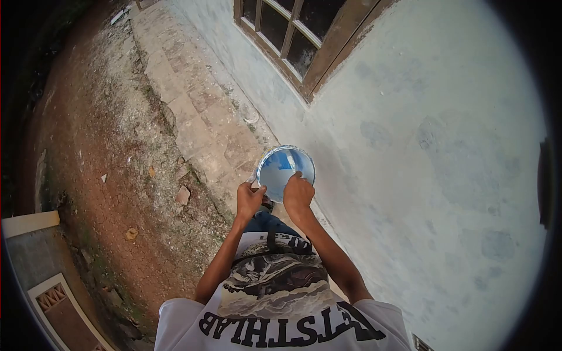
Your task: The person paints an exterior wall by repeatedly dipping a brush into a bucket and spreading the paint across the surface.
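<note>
Head view looks straight down on a paint bucket (284, 165) with pale blue paint inside, held out in front of the person's waist, above the stone path (199, 111) and close beside the pale blue wall (421, 146). Left hand (250, 199) is curled shut on the bucket's left rim. Right hand (297, 193) lies over the near rim with fingers bent inward; whether it grips anything cannot be told. A wooden window frame (328, 50) sits higher up in the wall.
</note>
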`<move>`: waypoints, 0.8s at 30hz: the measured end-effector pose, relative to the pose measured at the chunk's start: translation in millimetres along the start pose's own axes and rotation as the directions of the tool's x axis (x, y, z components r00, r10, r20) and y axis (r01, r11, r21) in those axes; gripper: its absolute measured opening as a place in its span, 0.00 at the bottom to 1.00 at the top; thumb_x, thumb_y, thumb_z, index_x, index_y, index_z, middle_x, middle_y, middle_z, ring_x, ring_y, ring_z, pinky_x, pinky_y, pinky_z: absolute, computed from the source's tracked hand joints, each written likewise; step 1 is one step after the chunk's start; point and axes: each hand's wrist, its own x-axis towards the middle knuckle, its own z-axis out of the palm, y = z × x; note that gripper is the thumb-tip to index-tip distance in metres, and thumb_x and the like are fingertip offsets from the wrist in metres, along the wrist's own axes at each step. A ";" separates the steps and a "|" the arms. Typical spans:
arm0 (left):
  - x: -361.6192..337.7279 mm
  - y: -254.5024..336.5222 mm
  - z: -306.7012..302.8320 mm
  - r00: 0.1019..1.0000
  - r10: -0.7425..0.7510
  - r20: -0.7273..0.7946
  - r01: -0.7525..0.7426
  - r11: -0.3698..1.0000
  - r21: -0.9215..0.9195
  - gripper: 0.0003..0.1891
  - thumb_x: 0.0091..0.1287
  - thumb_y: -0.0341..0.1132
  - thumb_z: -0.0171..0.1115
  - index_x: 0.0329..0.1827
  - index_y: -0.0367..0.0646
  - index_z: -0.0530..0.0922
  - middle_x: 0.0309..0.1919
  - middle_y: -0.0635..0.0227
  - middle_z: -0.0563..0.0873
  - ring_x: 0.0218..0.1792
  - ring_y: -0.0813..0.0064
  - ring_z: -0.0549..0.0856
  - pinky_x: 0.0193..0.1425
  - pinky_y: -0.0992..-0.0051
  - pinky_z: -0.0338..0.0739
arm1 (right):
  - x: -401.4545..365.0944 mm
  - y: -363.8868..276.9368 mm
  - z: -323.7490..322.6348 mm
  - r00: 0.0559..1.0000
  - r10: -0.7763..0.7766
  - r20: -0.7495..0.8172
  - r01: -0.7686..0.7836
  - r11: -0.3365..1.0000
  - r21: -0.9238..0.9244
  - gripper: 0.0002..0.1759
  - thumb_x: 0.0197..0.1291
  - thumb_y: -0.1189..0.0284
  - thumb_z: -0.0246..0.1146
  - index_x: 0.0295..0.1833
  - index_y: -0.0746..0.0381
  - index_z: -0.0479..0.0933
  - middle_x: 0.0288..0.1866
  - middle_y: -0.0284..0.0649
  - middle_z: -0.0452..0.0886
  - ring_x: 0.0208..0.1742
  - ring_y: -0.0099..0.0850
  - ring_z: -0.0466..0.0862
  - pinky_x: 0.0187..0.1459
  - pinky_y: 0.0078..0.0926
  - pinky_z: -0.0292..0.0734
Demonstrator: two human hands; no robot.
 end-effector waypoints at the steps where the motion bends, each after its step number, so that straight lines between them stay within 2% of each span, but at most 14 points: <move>1: 2.4 0.5 1.1 1.000 0.009 -0.015 -0.009 1.000 -0.004 0.10 0.63 0.23 0.59 0.42 0.21 0.73 0.23 0.55 0.84 0.21 0.67 0.86 0.23 0.73 0.81 | 6.7 -2.5 1.3 1.000 -0.017 -0.004 0.017 1.000 0.003 0.15 0.56 0.76 0.55 0.47 0.74 0.75 0.28 0.55 0.82 0.29 0.45 0.85 0.31 0.40 0.80; 3: 5.3 -0.1 -1.1 0.998 0.055 -0.028 -0.056 0.998 -0.028 0.12 0.62 0.25 0.61 0.43 0.21 0.75 0.23 0.55 0.85 0.20 0.73 0.84 0.22 0.76 0.77 | 17.3 -10.2 4.4 0.998 -0.055 0.011 0.055 0.998 -0.019 0.19 0.56 0.78 0.56 0.53 0.76 0.74 0.34 0.54 0.82 0.31 0.43 0.86 0.31 0.31 0.82; 4: 6.0 -1.7 -2.9 0.997 0.054 -0.050 -0.055 0.998 -0.030 0.12 0.62 0.25 0.61 0.43 0.21 0.75 0.23 0.55 0.85 0.20 0.73 0.84 0.22 0.76 0.77 | 20.1 -13.0 5.7 0.997 -0.075 0.019 0.075 0.997 -0.016 0.19 0.56 0.78 0.56 0.53 0.76 0.74 0.34 0.54 0.82 0.31 0.43 0.86 0.31 0.31 0.82; 6: 10.8 -2.0 -5.6 0.994 0.038 -0.100 -0.034 0.999 0.039 0.10 0.62 0.25 0.62 0.40 0.23 0.76 0.22 0.56 0.85 0.19 0.74 0.84 0.22 0.76 0.77 | 23.3 -17.0 7.6 0.952 -0.300 0.068 0.298 0.954 0.031 0.18 0.57 0.78 0.55 0.52 0.75 0.75 0.35 0.57 0.81 0.31 0.44 0.86 0.31 0.33 0.82; 7: 11.4 0.1 -8.6 0.993 0.040 -0.114 -0.037 0.999 0.034 0.10 0.62 0.25 0.62 0.40 0.23 0.76 0.22 0.56 0.85 0.19 0.74 0.84 0.22 0.76 0.77 | 23.0 -18.4 9.6 0.947 -0.314 0.070 0.312 0.950 0.031 0.18 0.57 0.78 0.55 0.52 0.75 0.75 0.35 0.57 0.81 0.31 0.44 0.86 0.31 0.33 0.82; 9: 14.7 3.0 -16.3 0.991 0.078 -0.110 -0.070 0.995 0.074 0.10 0.62 0.26 0.62 0.37 0.24 0.76 0.20 0.56 0.84 0.19 0.74 0.83 0.22 0.75 0.77 | 24.5 -19.2 14.7 0.826 -0.554 0.101 0.548 0.833 0.079 0.17 0.58 0.78 0.55 0.52 0.74 0.75 0.34 0.58 0.81 0.31 0.46 0.85 0.30 0.36 0.81; 12: 17.5 2.5 -30.4 0.983 0.062 -0.171 -0.052 0.997 0.061 0.10 0.62 0.26 0.62 0.38 0.23 0.76 0.20 0.56 0.84 0.19 0.75 0.83 0.22 0.77 0.77 | 30.2 -19.2 13.2 0.751 -0.640 0.159 0.624 0.768 0.143 0.18 0.58 0.78 0.55 0.53 0.74 0.75 0.34 0.59 0.80 0.30 0.47 0.85 0.30 0.39 0.80; 16: 24.3 -0.8 -47.2 0.978 0.078 -0.191 -0.074 0.997 0.028 0.11 0.62 0.25 0.62 0.40 0.21 0.76 0.20 0.56 0.84 0.19 0.75 0.83 0.22 0.77 0.77 | 38.3 -24.9 -9.7 0.762 -0.629 0.157 0.609 0.777 0.157 0.18 0.61 0.74 0.55 0.54 0.69 0.77 0.33 0.58 0.80 0.29 0.48 0.84 0.32 0.40 0.79; 18: 29.3 0.8 -54.0 0.976 0.075 -0.206 -0.077 0.997 0.000 0.11 0.62 0.25 0.62 0.40 0.21 0.76 0.20 0.56 0.84 0.19 0.75 0.83 0.22 0.77 0.77 | 43.2 -33.8 -18.5 0.812 -0.570 0.125 0.552 0.820 0.153 0.18 0.60 0.74 0.55 0.55 0.70 0.76 0.33 0.57 0.80 0.29 0.48 0.84 0.31 0.39 0.79; 20: 37.0 5.6 -59.5 0.976 0.017 -0.217 -0.007 0.999 0.047 0.11 0.62 0.25 0.62 0.41 0.21 0.76 0.20 0.57 0.84 0.19 0.75 0.84 0.22 0.77 0.77 | 47.8 -45.9 -9.2 0.846 -0.529 0.072 0.519 0.846 0.119 0.19 0.60 0.75 0.55 0.55 0.70 0.76 0.33 0.57 0.80 0.28 0.48 0.84 0.31 0.39 0.79; 21: 39.8 11.3 -61.9 0.976 0.019 -0.215 -0.009 0.999 0.046 0.11 0.62 0.25 0.62 0.41 0.21 0.76 0.20 0.57 0.84 0.19 0.75 0.84 0.22 0.77 0.77 | 50.6 -52.1 -2.6 0.875 -0.484 0.015 0.481 0.873 0.085 0.19 0.59 0.75 0.55 0.55 0.71 0.76 0.33 0.57 0.80 0.28 0.47 0.84 0.31 0.39 0.79; 24: 48.3 26.2 -72.2 0.981 0.026 -0.194 -0.004 0.993 0.114 0.11 0.62 0.26 0.62 0.40 0.22 0.76 0.20 0.57 0.84 0.19 0.75 0.84 0.23 0.77 0.78 | 60.9 -71.4 27.3 0.919 -0.394 -0.025 0.395 0.918 0.037 0.20 0.57 0.76 0.55 0.56 0.72 0.75 0.35 0.58 0.80 0.27 0.47 0.84 0.30 0.38 0.80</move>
